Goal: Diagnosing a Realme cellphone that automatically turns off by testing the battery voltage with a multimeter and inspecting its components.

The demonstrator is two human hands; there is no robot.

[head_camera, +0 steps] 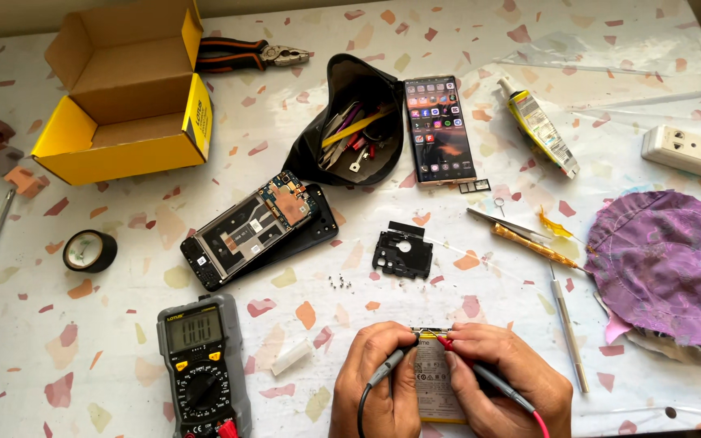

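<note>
My left hand (379,389) pinches a black multimeter probe (389,369) and my right hand (505,385) pinches a red probe (488,375). Both tips touch the top edge of a flat phone battery (432,381) lying on the table between my hands. The grey and yellow multimeter (202,361) sits to the left, its display lit. An opened phone (257,229) with its circuit board exposed lies further back, with a black plastic cover plate (403,251) and several tiny screws (337,281) beside it.
A second phone (439,130) with a lit screen, a black pouch of tools (354,122), a yellow cardboard box (127,89), pliers (249,55), a glue tube (539,126), tweezers (506,225), a tape roll (88,250), a power strip (691,152) and purple cloth (667,259) surround the work spot.
</note>
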